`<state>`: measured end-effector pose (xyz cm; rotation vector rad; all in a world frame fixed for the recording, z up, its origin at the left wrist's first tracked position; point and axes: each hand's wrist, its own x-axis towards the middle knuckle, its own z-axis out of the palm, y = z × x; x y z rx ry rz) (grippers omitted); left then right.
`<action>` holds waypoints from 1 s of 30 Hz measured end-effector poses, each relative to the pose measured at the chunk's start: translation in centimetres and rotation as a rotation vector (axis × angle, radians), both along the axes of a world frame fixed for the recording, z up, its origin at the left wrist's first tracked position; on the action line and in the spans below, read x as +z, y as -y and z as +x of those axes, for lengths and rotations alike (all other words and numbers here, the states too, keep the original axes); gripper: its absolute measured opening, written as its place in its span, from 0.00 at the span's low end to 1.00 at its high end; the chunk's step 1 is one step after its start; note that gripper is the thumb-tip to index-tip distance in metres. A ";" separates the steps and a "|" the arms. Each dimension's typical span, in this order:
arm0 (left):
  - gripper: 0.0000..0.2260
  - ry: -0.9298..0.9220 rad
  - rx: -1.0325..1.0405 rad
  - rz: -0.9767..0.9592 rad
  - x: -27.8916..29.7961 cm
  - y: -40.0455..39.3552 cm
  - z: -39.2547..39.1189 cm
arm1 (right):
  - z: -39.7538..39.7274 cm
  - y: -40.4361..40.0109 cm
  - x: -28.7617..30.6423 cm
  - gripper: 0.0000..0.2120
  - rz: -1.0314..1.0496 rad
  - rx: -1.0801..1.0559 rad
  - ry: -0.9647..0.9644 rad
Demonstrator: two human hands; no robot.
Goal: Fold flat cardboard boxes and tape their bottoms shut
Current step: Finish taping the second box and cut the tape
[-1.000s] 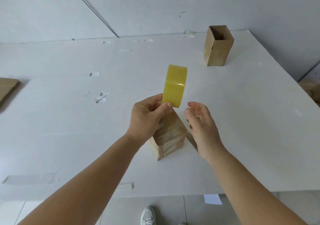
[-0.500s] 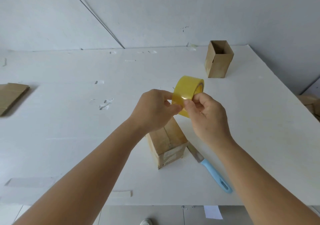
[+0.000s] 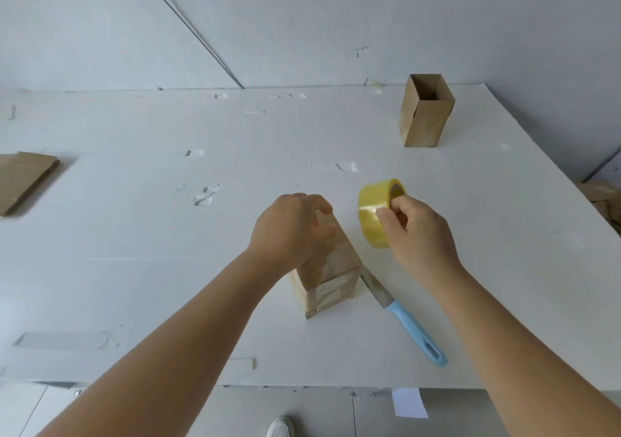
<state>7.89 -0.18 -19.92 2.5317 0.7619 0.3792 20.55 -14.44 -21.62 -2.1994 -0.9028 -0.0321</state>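
A small cardboard box (image 3: 332, 270) stands in the middle of the white table (image 3: 134, 235), its taped end facing up. My left hand (image 3: 290, 230) hovers over the far end of that face, thumb and fingers curled together, seemingly pinching the loose end of clear tape. My right hand (image 3: 420, 231) grips the yellow tape roll (image 3: 371, 213) just right of the box, with a finger hooked into its core. The stretch of tape between roll and left hand is too faint to make out.
A knife with a light blue handle (image 3: 408, 324) lies right of the box, blade toward it. An upright open box (image 3: 425, 114) stands at the back right. Flat cardboard (image 3: 23, 178) lies at the left edge. Tape scraps (image 3: 205, 196) dot the table.
The hands have separated. The right hand carried the roll to the right of the box, while the left hand moved left and down onto the box's top.
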 end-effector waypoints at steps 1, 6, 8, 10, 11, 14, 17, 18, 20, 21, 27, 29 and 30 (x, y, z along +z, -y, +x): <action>0.15 -0.001 -0.003 0.006 -0.4 -0.1 -0.6 | 0.6 0.3 -0.8 0.14 -0.084 -0.021 0.038; 0.28 -0.017 0.043 -0.058 -2.4 0.1 -2.5 | 2.1 2.4 -5.2 0.12 -0.595 -0.036 0.105; 0.31 -0.011 0.015 -0.075 -2.8 0.1 -2.9 | 1.7 2.8 -6.3 0.12 -0.682 0.000 0.036; 0.37 -0.055 -0.070 -0.079 -3.0 0.0 -3.5 | 1.1 2.7 -6.5 0.11 -0.719 0.011 0.020; 0.40 -0.079 -0.115 -0.091 -3.1 -0.1 -3.8 | 0.9 2.5 -6.5 0.11 -0.691 0.000 0.042; 0.52 -0.054 -0.159 -0.202 -3.3 0.1 -4.8 | -0.9 1.6 -5.1 0.18 -0.259 0.010 -0.130; 0.57 0.052 -0.082 -0.292 -4.1 1.8 -5.1 | -4.5 -0.3 -3.7 0.27 -0.001 0.209 -0.434; 0.57 0.117 -0.023 -0.310 -4.4 2.4 -5.1 | -5.6 -0.8 -3.9 0.27 0.006 0.249 -0.486; 0.55 0.224 0.070 -0.362 -5.3 3.4 -5.2 | -6.9 -1.3 -4.6 0.26 0.064 0.228 -0.585; 0.53 0.252 0.075 -0.417 -5.9 3.8 -5.3 | -7.2 -1.4 -5.0 0.24 0.138 0.190 -0.653; 0.41 0.418 -0.027 -0.756 -7.3 4.6 -5.5 | -8.3 -0.6 -7.1 0.22 0.355 0.213 -0.845; 0.41 0.356 -0.080 -0.652 -7.6 3.4 -5.9 | -7.9 -0.3 -7.4 0.26 0.311 0.254 -0.751; 0.43 0.319 -0.113 -0.582 -7.7 2.7 -6.3 | -7.6 -0.2 -7.3 0.26 0.289 0.277 -0.701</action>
